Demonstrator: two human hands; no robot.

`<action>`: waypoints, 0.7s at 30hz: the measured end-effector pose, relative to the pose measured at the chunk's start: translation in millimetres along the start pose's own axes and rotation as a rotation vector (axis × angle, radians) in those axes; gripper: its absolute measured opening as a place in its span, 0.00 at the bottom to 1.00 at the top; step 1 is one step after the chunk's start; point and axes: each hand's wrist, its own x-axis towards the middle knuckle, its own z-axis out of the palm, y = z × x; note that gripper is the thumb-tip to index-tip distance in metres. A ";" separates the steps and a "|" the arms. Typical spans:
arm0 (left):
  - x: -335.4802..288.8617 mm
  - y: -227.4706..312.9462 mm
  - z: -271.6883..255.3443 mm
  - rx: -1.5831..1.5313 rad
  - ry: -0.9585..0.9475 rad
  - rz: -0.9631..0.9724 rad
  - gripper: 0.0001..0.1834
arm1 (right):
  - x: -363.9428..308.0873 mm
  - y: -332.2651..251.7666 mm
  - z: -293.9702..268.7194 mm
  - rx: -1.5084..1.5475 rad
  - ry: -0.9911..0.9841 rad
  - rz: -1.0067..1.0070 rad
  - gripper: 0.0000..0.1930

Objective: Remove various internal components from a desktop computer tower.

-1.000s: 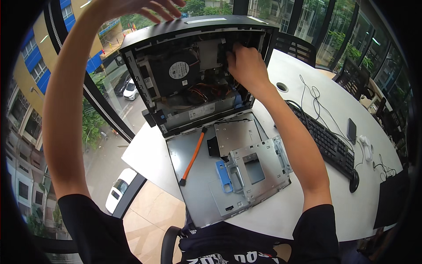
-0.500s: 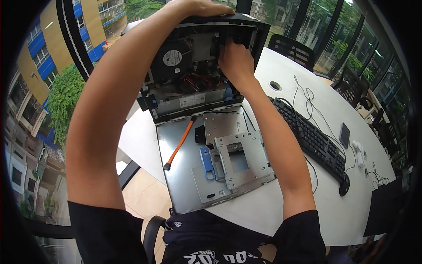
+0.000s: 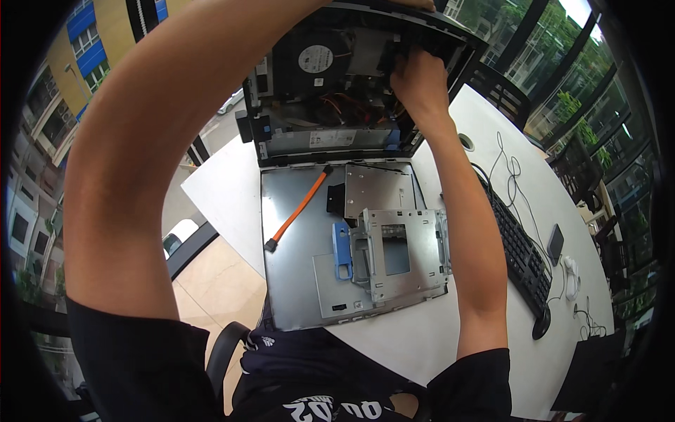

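Inside computer case, right hand, left hand (mostly cropped) atop

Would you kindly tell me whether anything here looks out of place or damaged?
Two things: the near left corner of the panel juts past the desk, and the orange cable lies loose on the panel, outside the case, apparently unattached at both ends. No spill or damage shows.

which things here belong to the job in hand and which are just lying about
Likely in the job:
open computer case, right hand inside, left hand on top
metal panel
metal bracket
orange cable

Likely lying about:
keyboard
mouse
phone
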 end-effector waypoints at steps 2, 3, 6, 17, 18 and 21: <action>-0.6 -2.9 -1.6 -0.009 -0.001 -0.031 0.43 | 4.0 2.5 4.0 -0.001 0.030 -0.022 0.10; -1.8 -5.7 0.1 -0.010 -0.001 -0.043 0.43 | 4.2 3.2 7.4 0.011 0.016 -0.033 0.10; -11.9 -3.9 -5.1 -0.058 0.002 -0.082 0.43 | 5.2 0.2 6.3 0.001 0.052 -0.030 0.10; -30.2 10.4 0.2 -0.065 -0.031 -0.094 0.43 | 6.4 -0.5 7.7 -0.054 0.085 -0.100 0.11; -30.7 11.2 3.1 -0.061 -0.034 -0.094 0.43 | 6.9 -1.1 8.0 -0.053 0.072 -0.087 0.11; -27.7 12.2 5.8 -0.054 -0.022 -0.085 0.43 | 6.0 1.8 13.9 -0.039 0.122 -0.089 0.11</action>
